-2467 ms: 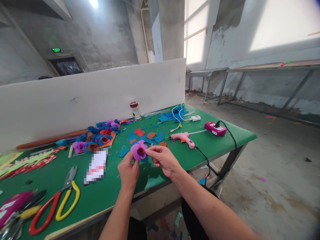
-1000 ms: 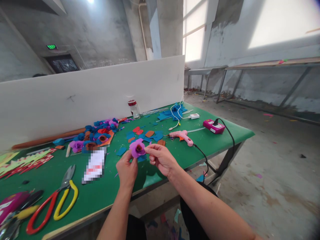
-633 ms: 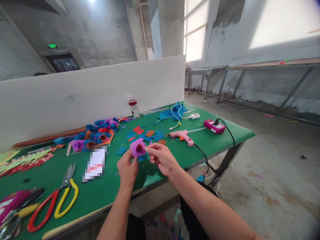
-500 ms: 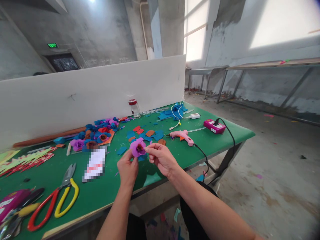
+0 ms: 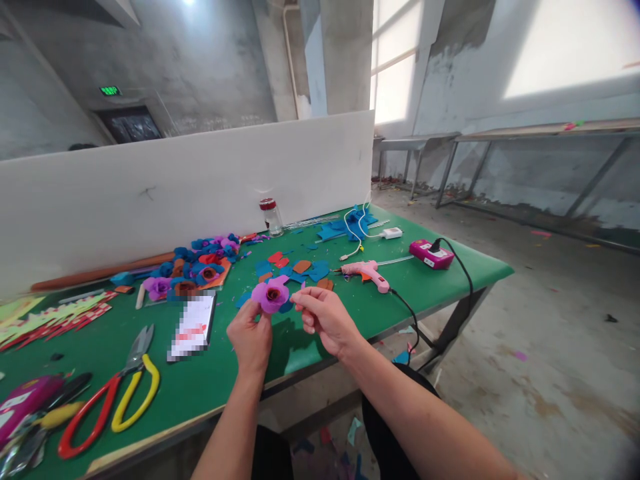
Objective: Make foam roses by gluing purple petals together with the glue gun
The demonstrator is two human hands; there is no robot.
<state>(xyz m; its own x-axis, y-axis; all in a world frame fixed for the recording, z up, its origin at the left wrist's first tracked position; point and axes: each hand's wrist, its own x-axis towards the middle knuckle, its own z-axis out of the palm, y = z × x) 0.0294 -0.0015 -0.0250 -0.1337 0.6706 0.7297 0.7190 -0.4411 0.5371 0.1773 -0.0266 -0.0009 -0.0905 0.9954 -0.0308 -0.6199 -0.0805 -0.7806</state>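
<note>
A purple paper flower (image 5: pixel 271 294) with a dark brown centre is pinched in my left hand (image 5: pixel 250 337), above the green table near its front edge. My right hand (image 5: pixel 327 320) is just right of the flower, its thumb and forefinger pressed together; whatever may be between them is too small to make out. Beyond the hands lie blue paper pieces (image 5: pixel 317 270), brown pieces (image 5: pixel 302 267) and red pieces (image 5: pixel 275 257). The pink glue gun (image 5: pixel 367 272) rests on the table to the right of these pieces.
The green table (image 5: pixel 280 347) holds scissors (image 5: pixel 135 373), a blurred white card (image 5: pixel 193 327) and a heap of paper flowers (image 5: pixel 197 267) on the left. A jar (image 5: pixel 271 219) stands by the white board (image 5: pixel 200 180). A magenta power box (image 5: pixel 431 255) sits right, its cord hanging.
My left hand and the flower have moved slightly left, widening the gap to my right hand. The fingers of my right hand stay pinched.
</note>
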